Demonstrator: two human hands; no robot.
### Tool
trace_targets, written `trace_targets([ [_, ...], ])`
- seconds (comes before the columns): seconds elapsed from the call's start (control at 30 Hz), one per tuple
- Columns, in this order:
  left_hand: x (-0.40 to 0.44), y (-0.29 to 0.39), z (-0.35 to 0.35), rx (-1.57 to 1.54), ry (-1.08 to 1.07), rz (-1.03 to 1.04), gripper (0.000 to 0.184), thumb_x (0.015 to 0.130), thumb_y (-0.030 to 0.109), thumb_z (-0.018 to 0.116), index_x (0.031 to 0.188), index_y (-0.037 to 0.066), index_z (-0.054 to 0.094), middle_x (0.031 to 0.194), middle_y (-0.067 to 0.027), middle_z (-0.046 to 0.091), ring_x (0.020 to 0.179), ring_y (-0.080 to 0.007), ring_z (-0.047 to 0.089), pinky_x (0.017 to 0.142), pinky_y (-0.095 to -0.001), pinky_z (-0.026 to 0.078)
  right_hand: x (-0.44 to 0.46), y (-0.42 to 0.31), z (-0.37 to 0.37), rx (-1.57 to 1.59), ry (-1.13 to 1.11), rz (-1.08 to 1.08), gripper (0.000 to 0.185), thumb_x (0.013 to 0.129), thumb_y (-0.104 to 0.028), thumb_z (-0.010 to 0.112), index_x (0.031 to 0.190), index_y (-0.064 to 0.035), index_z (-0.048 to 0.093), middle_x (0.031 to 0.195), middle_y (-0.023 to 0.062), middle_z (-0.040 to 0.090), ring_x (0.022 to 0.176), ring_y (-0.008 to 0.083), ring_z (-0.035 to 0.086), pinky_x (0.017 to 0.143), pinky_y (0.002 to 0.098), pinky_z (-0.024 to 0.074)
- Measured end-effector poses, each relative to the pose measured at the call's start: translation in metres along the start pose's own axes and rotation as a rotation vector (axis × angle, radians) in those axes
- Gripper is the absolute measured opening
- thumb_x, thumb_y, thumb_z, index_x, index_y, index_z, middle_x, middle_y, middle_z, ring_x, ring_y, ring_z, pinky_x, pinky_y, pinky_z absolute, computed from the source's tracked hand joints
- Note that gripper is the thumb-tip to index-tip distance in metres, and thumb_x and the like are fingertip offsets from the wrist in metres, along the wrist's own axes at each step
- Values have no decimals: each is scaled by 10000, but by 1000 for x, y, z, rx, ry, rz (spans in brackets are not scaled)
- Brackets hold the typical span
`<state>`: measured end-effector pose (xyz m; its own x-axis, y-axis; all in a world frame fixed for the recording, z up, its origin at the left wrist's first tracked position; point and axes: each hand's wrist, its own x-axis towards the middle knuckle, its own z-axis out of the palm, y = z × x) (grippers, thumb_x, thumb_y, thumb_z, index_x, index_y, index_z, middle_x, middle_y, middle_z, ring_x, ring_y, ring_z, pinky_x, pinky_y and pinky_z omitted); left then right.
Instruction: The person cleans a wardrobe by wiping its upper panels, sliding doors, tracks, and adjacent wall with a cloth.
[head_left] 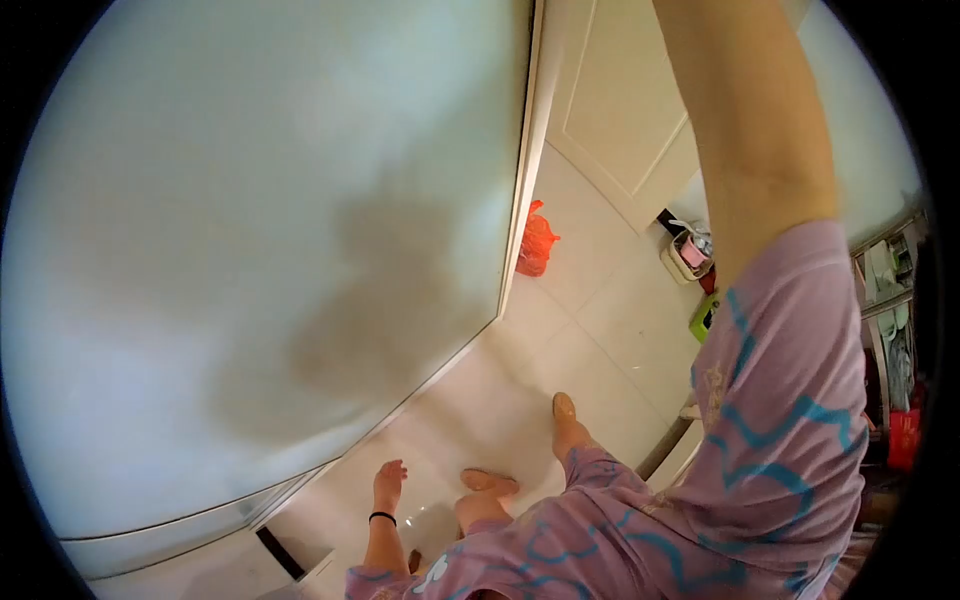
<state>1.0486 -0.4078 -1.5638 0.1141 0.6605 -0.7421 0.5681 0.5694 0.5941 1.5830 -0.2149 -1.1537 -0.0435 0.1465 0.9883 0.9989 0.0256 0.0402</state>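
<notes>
My left hand (389, 482) hangs low, a dark band around its wrist. Its fingers are loosely bent and slightly apart, and I see nothing in them. It is nearest to the foot of the pale wall (250, 250), with a gap between. My right arm reaches up past the top edge of the view, so the right hand is out of sight. The sleeve (790, 370) is mauve with blue wavy patterns. Below me, feet in tan shoes (488, 482) stand on the light tiled floor (590, 350).
Beyond the wall's corner sits a red plastic bag (537, 243) on the floor. A cream panelled door (625, 110) stands further back. A small container (684, 262) with items and a green object (704, 317) lie near it. Cluttered shelves (888, 310) line the right side.
</notes>
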Motion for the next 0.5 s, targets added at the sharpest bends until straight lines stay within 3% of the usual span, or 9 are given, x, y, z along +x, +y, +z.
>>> trace_targets([
  [0.03,23,-23,9,-10,-4,14,324,989,248,489,1192,21,600,1060,-143,669,905,-203,651,822,-351,524,-27,-1,0,1,-13,6,437,1000,-329,374,1379,-131,463,1418,151,438,1178,365,491,995,467,390],
  [0.1,59,-120,31,952,-22,424,379,1000,314,437,1210,38,590,1153,-163,654,1017,-284,639,888,-406,509,-86,-12,-8,13,-45,7,435,999,-321,377,1375,-122,467,1410,155,444,1165,363,496,986,464,393],
  [0.17,54,-155,50,757,-124,18,451,1011,332,388,1277,4,546,1308,-168,573,1225,-357,507,1043,-422,403,-133,-13,-9,16,-65,21,433,998,-314,380,1371,-113,470,1401,158,449,1152,362,502,977,460,397],
  [0.23,47,-184,69,716,-91,-27,495,1033,327,304,1354,-4,483,1423,-164,481,1318,-318,444,1103,-396,355,-174,-8,-7,15,-70,24,431,997,-307,383,1367,-104,473,1393,162,455,1139,361,507,968,456,401],
  [0.3,90,-285,72,826,-97,49,599,969,475,396,1455,125,411,1389,-172,519,1321,-379,440,1085,-454,364,-209,-1,0,10,-67,21,429,996,-300,386,1363,-96,476,1385,165,461,1125,359,513,960,453,404],
  [0.43,101,-284,100,795,-61,186,560,971,433,395,1428,111,435,1393,-168,515,1317,-372,444,1092,-449,358,-274,11,20,11,-13,-12,425,995,-285,392,1355,-78,483,1368,172,472,1099,356,524,942,445,412],
  [0.5,105,-251,124,759,3,346,542,972,412,395,1415,105,447,1395,-166,512,1314,-369,446,1095,-447,355,-304,16,34,13,36,-52,423,994,-278,395,1351,-69,486,1359,176,478,1086,355,530,934,442,415],
])
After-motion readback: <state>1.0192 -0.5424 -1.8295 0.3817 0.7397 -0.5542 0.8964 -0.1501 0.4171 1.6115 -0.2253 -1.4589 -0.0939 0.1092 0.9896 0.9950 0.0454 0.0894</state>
